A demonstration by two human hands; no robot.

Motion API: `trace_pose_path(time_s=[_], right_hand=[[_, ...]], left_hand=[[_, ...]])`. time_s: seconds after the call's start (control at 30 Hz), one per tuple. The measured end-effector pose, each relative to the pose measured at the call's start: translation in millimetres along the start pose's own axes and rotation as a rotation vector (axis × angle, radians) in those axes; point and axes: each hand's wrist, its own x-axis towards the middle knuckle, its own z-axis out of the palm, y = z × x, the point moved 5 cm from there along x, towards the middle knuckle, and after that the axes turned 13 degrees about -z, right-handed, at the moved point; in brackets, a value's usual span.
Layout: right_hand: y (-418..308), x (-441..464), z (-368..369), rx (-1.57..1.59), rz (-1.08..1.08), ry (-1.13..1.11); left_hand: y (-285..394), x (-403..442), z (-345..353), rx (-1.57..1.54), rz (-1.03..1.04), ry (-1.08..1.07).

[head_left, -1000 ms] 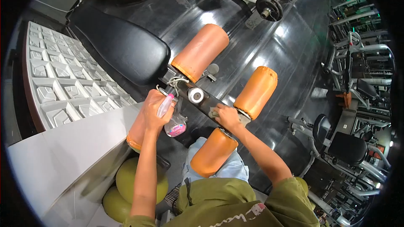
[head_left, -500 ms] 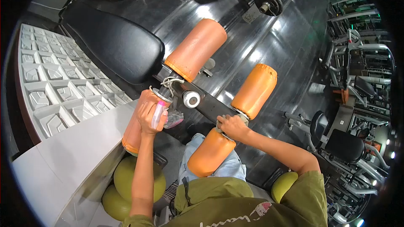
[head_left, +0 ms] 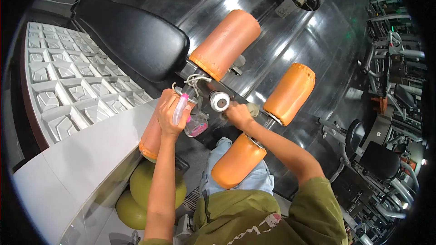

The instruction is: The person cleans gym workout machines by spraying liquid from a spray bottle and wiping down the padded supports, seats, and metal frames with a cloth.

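Head view: we look down over a dark, glossy floor (head_left: 268, 41) at a piece of gym equipment, its black bench pad (head_left: 131, 36) stretching off at the upper left. Two salmon rollers (head_left: 227, 43) flank the frame near that pad, and two orange rollers (head_left: 290, 93) sit at its other end, one of them above our lap. Between the pairs runs a dark bar (head_left: 217, 86), with our right hand (head_left: 240, 114) at it, just beside a round, white-ringed knob (head_left: 220, 102). Our left hand (head_left: 170, 113) is closed around the neck of a clear spray bottle (head_left: 196, 126), held upright in front of the nearer salmon roller, close to a pale cord (head_left: 195, 79) looped on the frame. Smallest is the pale cloth (head_left: 253, 109), bunched in our right hand's grip and poking out on both sides; its fingertips are partly hidden. We judge the step in hand to be wiping the bar. Any further stroke calls for flat, steady pressure around the knob, with the bottle kept clear of the cord and the wiping hand.
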Motion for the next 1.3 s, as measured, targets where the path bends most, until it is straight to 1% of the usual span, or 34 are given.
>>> trace_pose_path(time_s=[0.03, 0.1, 0.13, 0.2, 0.27, 0.33, 0.37, 0.43, 0.47, 0.53, 0.57, 0.63, 0.67, 0.73, 0.77, 0.8, 0.9, 0.97, 1.0, 1.07, 1.1, 1.13, 1.2, 1.23, 1.27, 1.3], right_hand=[[0.4, -8.4, -9.5, 0.003, -0.002, 0.001], [10.3, -33.8, -29.1, -0.002, 0.183, -0.146], [10.4, -44.9, -43.5, -0.001, 0.185, -0.143], [15.3, -63.9, -64.2, 0.038, 0.292, -0.127], [19.6, -58.8, -48.8, 0.017, 0.295, -0.112], [24.6, -38.1, -34.0, -0.069, 0.358, 0.104], [31.8, -25.2, -26.9, -0.050, 0.375, 0.179], [52.2, 0.7, -16.4, 0.004, 0.423, 0.313], [61.6, 8.7, -12.9, 0.016, 0.428, 0.314], [81.6, 16.9, -12.1, 0.120, 0.564, 0.162], [87.6, 17.6, -17.5, 0.129, 0.567, 0.163], [99.5, 5.0, -21.9, 0.258, 0.665, -0.053], [100.8, -2.9, -30.2, 0.264, 0.670, -0.050], [94.8, -18.5, -35.6, 0.201, 0.578, -0.263], [88.2, -22.8, -39.8, 0.149, 0.521, -0.212], [83.8, -24.5, -43.2, 0.148, 0.522, -0.204], [73.3, -22.8, -45.3, 0.074, 0.476, -0.241], [79.3, -15.8, -40.2, 0.216, 0.624, -0.129], [78.5, -8.5, -34.5, 0.223, 0.626, -0.125], [80.3, 3.2, -26.6, 0.451, 0.769, 0.141], [77.2, 10.3, -23.6, 0.604, 0.777, 0.195], [75.3, 12.9, -22.3, 0.611, 0.781, 0.201], [68.0, 8.5, -18.7, 0.709, 0.876, 0.333], [63.6, 3.3, -15.1, 0.814, 0.906, 0.380], [54.5, 2.3, -12.9, 0.822, 0.910, 0.385], [45.9, 2.4, -10.8, 0.874, 0.933, 0.531]], left_hand=[[-0.3, 0.2, 0.1, 0.023, -0.013, -0.008], [1.6, -0.1, -0.3, 0.046, -0.024, -0.018], [3.4, 0.6, -0.5, 0.058, -0.018, -0.018], [4.6, 2.7, 0.0, 0.070, -0.003, -0.016], [3.9, 2.6, 1.6, 0.059, -0.003, -0.019], [5.8, 2.6, 2.4, 0.066, 0.008, -0.016], [5.5, 3.1, 1.8, 0.073, 0.013, -0.014], [5.2, 3.7, 2.3, 0.088, 0.010, -0.020], [4.9, 2.6, 2.9, 0.092, -0.001, -0.022], [5.4, 2.5, 4.0, 0.105, -0.006, -0.038], [5.2, 3.0, 3.4, 0.115, -0.011, -0.040], [6.0, 3.3, 3.8, 0.105, -0.006, -0.041], [6.7, 3.6, 3.6, 0.090, -0.004, -0.031], [6.8, 2.2, 4.2, 0.101, 0.003, -0.035], [6.6, 3.8, 4.0, 0.112, 0.007, -0.027], [5.5, 5.5, 4.5, 0.114, 0.014, -0.025], [3.0, 3.4, 4.3, 0.148, 0.008, -0.036], [3.2, 2.6, 4.7, 0.145, 0.003, -0.043], [3.3, 3.0, 4.9, 0.138, -0.002, -0.045], [3.8, 2.1, 4.7, 0.140, 0.007, -0.043], [5.1, 3.6, 4.9, 0.136, 0.011, -0.037], [6.2, 5.7, 6.9, 0.139, 0.018, -0.043], [11.5, 6.8, 6.1, 0.129, 0.102, 0.002], [9.5, 7.1, 6.3, 0.132, 0.109, -0.005], [5.7, 5.1, 6.6, 0.139, 0.094, -0.019], [3.2, 4.2, 6.9, 0.144, 0.078, -0.029]])
